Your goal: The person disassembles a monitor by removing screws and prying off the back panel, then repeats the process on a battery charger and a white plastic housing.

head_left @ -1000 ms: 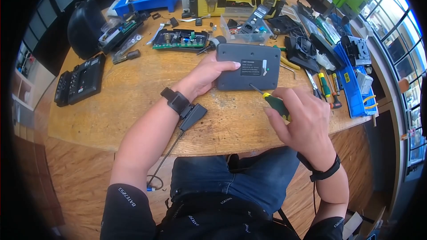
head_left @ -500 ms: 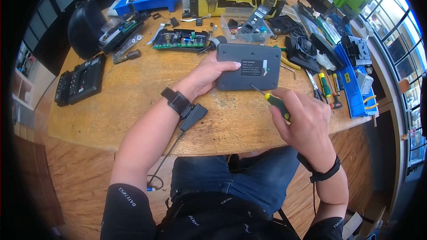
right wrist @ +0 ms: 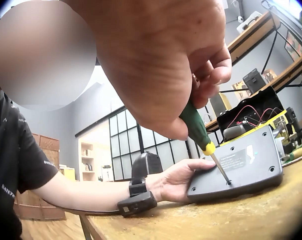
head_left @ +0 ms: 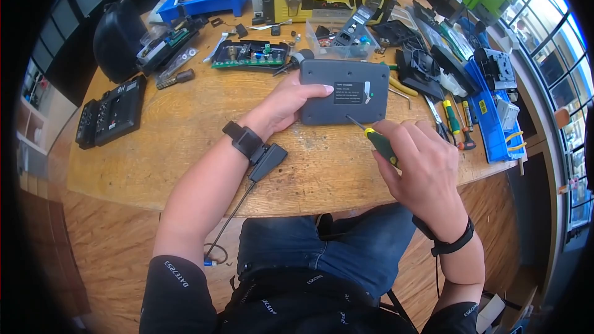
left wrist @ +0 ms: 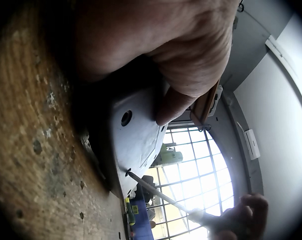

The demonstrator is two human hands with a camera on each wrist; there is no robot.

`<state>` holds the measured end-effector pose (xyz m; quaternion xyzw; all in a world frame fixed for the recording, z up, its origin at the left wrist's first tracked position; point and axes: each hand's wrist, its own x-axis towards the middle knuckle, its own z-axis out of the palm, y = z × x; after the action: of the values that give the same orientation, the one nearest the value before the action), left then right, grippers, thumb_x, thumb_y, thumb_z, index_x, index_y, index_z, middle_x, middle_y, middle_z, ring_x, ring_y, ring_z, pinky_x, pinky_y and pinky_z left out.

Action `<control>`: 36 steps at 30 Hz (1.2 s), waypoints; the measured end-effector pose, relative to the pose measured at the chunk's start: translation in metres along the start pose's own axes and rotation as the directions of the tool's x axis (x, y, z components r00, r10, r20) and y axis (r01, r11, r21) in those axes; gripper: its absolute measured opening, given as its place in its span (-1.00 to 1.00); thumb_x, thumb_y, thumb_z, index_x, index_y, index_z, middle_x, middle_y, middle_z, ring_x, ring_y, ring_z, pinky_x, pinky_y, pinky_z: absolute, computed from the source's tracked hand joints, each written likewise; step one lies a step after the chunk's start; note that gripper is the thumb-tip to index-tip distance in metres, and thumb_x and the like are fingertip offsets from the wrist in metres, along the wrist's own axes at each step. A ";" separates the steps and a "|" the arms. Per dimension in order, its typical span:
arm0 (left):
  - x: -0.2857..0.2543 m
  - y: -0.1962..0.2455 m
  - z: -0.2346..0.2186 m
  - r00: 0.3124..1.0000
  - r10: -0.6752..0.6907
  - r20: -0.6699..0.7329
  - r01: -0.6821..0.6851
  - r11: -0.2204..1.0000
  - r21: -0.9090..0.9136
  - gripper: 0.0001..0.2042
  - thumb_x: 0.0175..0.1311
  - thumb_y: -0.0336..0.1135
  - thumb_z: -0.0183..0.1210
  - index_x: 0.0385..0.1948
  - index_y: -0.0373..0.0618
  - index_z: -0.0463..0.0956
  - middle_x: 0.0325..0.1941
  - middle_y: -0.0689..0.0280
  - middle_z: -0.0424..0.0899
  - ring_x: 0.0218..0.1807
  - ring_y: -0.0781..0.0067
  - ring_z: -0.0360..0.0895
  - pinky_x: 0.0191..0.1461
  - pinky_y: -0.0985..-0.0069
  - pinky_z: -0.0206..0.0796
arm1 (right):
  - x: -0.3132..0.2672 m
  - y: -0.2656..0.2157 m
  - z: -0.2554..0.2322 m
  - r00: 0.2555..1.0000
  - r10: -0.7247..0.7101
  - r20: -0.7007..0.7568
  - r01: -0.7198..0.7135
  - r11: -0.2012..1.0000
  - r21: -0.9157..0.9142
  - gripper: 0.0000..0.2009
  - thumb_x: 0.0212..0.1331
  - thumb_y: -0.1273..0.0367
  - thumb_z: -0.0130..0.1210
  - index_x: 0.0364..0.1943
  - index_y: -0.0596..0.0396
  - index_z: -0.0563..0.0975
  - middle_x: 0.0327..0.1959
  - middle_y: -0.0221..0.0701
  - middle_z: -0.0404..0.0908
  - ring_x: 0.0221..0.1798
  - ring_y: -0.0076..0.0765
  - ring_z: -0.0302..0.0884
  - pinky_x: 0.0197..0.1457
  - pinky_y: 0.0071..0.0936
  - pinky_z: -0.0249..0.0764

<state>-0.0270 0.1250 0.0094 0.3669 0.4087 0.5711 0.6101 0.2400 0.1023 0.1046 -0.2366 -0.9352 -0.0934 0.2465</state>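
The left hand (head_left: 286,102) grips the left side of a dark grey flat device (head_left: 322,108), its thumb lying on the labelled face. That device is tilted up on the wooden table. The right hand (head_left: 424,164) holds a green and yellow screwdriver (head_left: 382,146), whose tip meets a hole near the lower edge. In the right wrist view the screwdriver's shaft (right wrist: 220,166) stands in the middle hole of the device's near edge. The left wrist view shows the shaft (left wrist: 158,193) entering that hole, with another hole beside it.
Behind the device lie an open circuit board case (head_left: 250,55) and a clear parts box (head_left: 343,45). Tools and a blue bin (head_left: 489,125) are at the right. Black units (head_left: 111,113) lie at the left; a blue tray (head_left: 210,1) and a yellow case (head_left: 309,5) stand at the back.
The right hand's fingers have shifted slightly around the screwdriver handle. The device has moved very slightly, and the tip stays at the same hole.
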 end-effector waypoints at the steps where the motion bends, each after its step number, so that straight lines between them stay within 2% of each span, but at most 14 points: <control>1: 0.000 0.000 0.000 1.000 0.001 0.002 -0.001 1.000 0.000 -0.50 0.39 -0.41 0.31 0.33 -0.26 0.39 0.24 0.11 0.65 0.22 0.27 0.68 0.32 0.30 0.60 | 0.001 0.001 0.001 1.000 0.001 0.000 -0.001 1.000 0.000 -0.78 0.17 0.28 0.39 -0.15 -0.07 0.62 -0.37 -0.46 0.56 -0.36 -0.29 0.60 -0.41 -0.30 0.46; 4: 0.001 -0.001 0.000 1.000 0.009 -0.001 -0.009 1.000 0.007 -0.50 0.39 -0.40 0.31 0.33 -0.26 0.39 0.24 0.10 0.65 0.22 0.26 0.68 0.32 0.28 0.60 | 0.000 0.005 0.003 0.999 -0.035 -0.027 0.036 0.999 0.022 -0.74 0.17 0.29 0.39 -0.10 -0.08 0.61 -0.38 -0.46 0.55 -0.36 -0.29 0.61 -0.42 -0.30 0.46; 7: 0.001 0.000 0.000 1.000 0.001 -0.002 -0.001 1.000 0.005 -0.50 0.40 -0.41 0.30 0.33 -0.27 0.39 0.25 0.09 0.64 0.22 0.25 0.68 0.32 0.27 0.60 | -0.004 0.008 0.004 1.000 0.001 0.001 -0.001 1.000 0.017 -0.68 0.14 0.32 0.39 -0.02 -0.09 0.60 -0.40 -0.46 0.51 -0.35 -0.29 0.59 -0.41 -0.31 0.45; 9: 0.000 0.001 0.000 1.000 -0.001 -0.003 0.001 1.000 0.003 -0.50 0.40 -0.42 0.30 0.33 -0.27 0.39 0.25 0.09 0.64 0.22 0.25 0.68 0.32 0.28 0.60 | -0.006 0.007 0.003 0.989 0.059 0.137 -0.060 0.998 0.003 -0.65 0.13 0.31 0.39 0.01 -0.08 0.59 -0.41 -0.46 0.49 -0.35 -0.30 0.57 -0.42 -0.33 0.44; 10: 0.000 0.001 0.001 1.000 -0.003 -0.003 0.003 1.000 0.002 -0.51 0.40 -0.43 0.29 0.33 -0.27 0.39 0.25 0.09 0.64 0.22 0.25 0.68 0.32 0.29 0.60 | -0.004 0.004 0.002 0.989 0.060 0.137 -0.061 0.998 0.002 -0.65 0.13 0.31 0.39 0.01 -0.08 0.59 -0.41 -0.46 0.49 -0.35 -0.30 0.57 -0.42 -0.33 0.44; 12: 0.001 0.001 0.000 1.000 -0.004 0.000 0.004 1.000 0.001 -0.51 0.40 -0.43 0.29 0.34 -0.28 0.39 0.25 0.09 0.64 0.22 0.26 0.68 0.32 0.30 0.60 | 0.003 -0.001 0.001 0.999 -0.041 0.029 0.042 0.999 -0.033 -0.69 0.15 0.30 0.38 -0.03 -0.07 0.61 -0.41 -0.46 0.50 -0.37 -0.30 0.55 -0.43 -0.34 0.43; 16: 0.003 -0.002 -0.002 1.000 0.005 0.007 -0.005 1.000 0.007 -0.50 0.40 -0.43 0.28 0.34 -0.28 0.38 0.25 0.09 0.64 0.22 0.26 0.68 0.32 0.32 0.59 | 0.005 0.003 -0.001 0.999 -0.048 0.004 0.048 0.998 -0.037 -0.71 0.16 0.30 0.37 -0.04 -0.07 0.61 -0.41 -0.46 0.50 -0.36 -0.31 0.55 -0.42 -0.35 0.43; 19: 0.003 -0.002 -0.002 1.000 0.006 0.007 -0.006 1.000 0.002 -0.50 0.40 -0.43 0.29 0.34 -0.28 0.38 0.24 0.09 0.65 0.23 0.27 0.67 0.32 0.32 0.59 | 0.001 0.006 0.000 1.000 -0.014 -0.015 0.015 0.998 0.053 -0.74 0.15 0.37 0.35 -0.06 -0.07 0.62 -0.39 -0.46 0.49 -0.32 -0.31 0.55 -0.41 -0.32 0.44; 25: 0.002 -0.001 -0.001 1.000 0.006 0.005 -0.006 1.000 0.001 -0.50 0.39 -0.41 0.30 0.33 -0.28 0.39 0.24 0.09 0.65 0.23 0.26 0.67 0.33 0.31 0.59 | 0.002 0.004 0.003 0.999 -0.047 -0.017 0.046 0.998 -0.051 -0.75 0.11 0.36 0.40 -0.12 -0.05 0.65 -0.30 -0.43 0.49 -0.28 -0.28 0.58 -0.39 -0.33 0.46; 28: -0.002 0.003 0.003 1.000 -0.004 -0.014 0.004 1.000 0.021 -0.50 0.40 -0.41 0.30 0.33 -0.29 0.39 0.25 0.09 0.64 0.23 0.25 0.67 0.33 0.29 0.60 | 0.001 0.006 0.004 0.999 -0.042 -0.027 0.043 0.997 0.057 -0.73 0.14 0.32 0.40 -0.08 -0.04 0.65 -0.30 -0.42 0.49 -0.30 -0.27 0.59 -0.38 -0.35 0.47; 31: 0.001 0.000 -0.001 1.000 0.002 0.008 -0.002 1.000 0.014 -0.50 0.40 -0.42 0.29 0.33 -0.28 0.39 0.26 0.08 0.64 0.24 0.24 0.67 0.34 0.28 0.60 | -0.001 0.006 0.003 1.000 0.016 -0.017 -0.015 0.998 0.055 -0.71 0.16 0.34 0.39 -0.04 -0.06 0.64 -0.29 -0.43 0.49 -0.29 -0.29 0.60 -0.38 -0.33 0.49; 33: 0.002 -0.001 -0.003 1.000 0.000 0.005 0.000 1.000 0.009 -0.50 0.41 -0.42 0.29 0.34 -0.28 0.38 0.26 0.08 0.64 0.24 0.25 0.67 0.34 0.28 0.59 | -0.005 0.002 -0.001 0.983 0.144 0.112 -0.133 0.987 -0.095 -0.66 0.14 0.31 0.41 0.01 -0.09 0.62 -0.33 -0.44 0.48 -0.29 -0.32 0.60 -0.37 -0.32 0.49; 34: 0.002 -0.001 -0.002 1.000 -0.003 0.006 0.003 1.000 0.004 -0.50 0.41 -0.42 0.29 0.34 -0.27 0.38 0.26 0.08 0.64 0.25 0.25 0.66 0.34 0.28 0.59 | -0.005 0.002 -0.001 0.983 0.146 0.113 -0.136 0.986 -0.096 -0.66 0.14 0.31 0.41 0.01 -0.09 0.62 -0.33 -0.44 0.48 -0.29 -0.32 0.60 -0.37 -0.32 0.49; 36: 0.001 0.000 0.000 1.000 -0.010 -0.003 0.010 1.000 0.004 -0.50 0.41 -0.42 0.29 0.35 -0.27 0.38 0.26 0.08 0.64 0.26 0.25 0.66 0.34 0.29 0.59 | -0.001 0.002 0.000 0.998 0.007 0.055 -0.003 0.996 -0.084 -0.62 0.12 0.24 0.44 0.01 -0.11 0.62 -0.40 -0.47 0.48 -0.35 -0.31 0.60 -0.40 -0.34 0.47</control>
<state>-0.0268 0.1261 0.0096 0.3652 0.4124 0.5680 0.6115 0.2413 0.1036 0.1042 -0.2516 -0.9363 -0.1254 0.2106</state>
